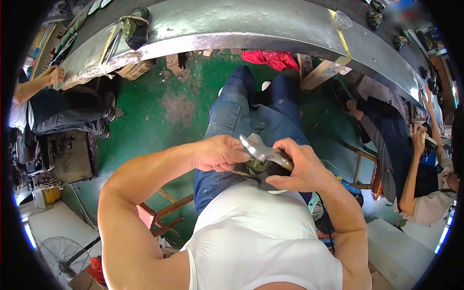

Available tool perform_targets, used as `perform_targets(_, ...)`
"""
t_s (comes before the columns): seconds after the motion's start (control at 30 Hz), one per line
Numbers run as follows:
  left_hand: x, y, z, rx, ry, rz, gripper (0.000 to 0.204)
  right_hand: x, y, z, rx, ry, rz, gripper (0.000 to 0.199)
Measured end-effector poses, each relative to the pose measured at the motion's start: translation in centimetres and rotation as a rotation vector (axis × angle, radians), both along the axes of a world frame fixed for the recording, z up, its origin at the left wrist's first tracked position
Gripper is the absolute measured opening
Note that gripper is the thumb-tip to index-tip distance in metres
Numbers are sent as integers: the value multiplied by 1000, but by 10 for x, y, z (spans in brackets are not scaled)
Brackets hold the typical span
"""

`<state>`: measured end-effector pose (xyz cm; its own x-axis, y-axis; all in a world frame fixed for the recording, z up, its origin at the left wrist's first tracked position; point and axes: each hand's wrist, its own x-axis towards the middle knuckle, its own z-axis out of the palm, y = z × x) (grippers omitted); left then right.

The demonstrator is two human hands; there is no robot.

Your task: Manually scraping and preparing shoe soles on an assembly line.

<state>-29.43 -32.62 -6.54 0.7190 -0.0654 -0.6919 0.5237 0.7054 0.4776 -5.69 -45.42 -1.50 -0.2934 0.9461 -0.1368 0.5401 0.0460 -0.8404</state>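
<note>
White undershirt fabric fills the bottom centre of the frame, with both bare forearms rising from it toward the middle. Above them a long grey curved surface point(232, 26) arcs across the top, carrying dark shoes, and a green floor point(159, 111) spreads below it. Co-workers sit at the far left and far right edges, each busy at that surface.

Over the blue-jeaned lap at frame centre, the left hand point(218, 153) is curled closed around the near side of a dark shoe piece point(258, 171), steadying it. The right hand point(298, 168) is clamped on the handle of a metal lasting plier point(261, 150), whose pale jaws point toward the upper left, just over the shoe piece.

To my eye, good work here means keeping the left-hand grip firm so the piece cannot twist, and biting only the material's edge with the plier, pulling evenly rather than jerking.
</note>
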Motion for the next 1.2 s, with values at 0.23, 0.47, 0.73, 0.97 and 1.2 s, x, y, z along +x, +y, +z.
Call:
perform_targets(0.23,-36,33,-39,858,-78,-42,46,12,-2,-24,41,147,-283,51)
perform_targets(0.47,51,-58,-35,1398,-287,323,120,14,47,-46,-145,243,-500,31)
perform_targets(0.73,34,-13,-68,698,-502,630,76,25,-42,-45,-317,368,-391,27)
perform_targets(0.97,45,0,-84,1014,-443,518,60,18,-27,-70,-423,530,-257,29)
perform_targets(1.2,62,7,-63,1215,-266,352,56,45,5,-49,-735,597,-219,22)
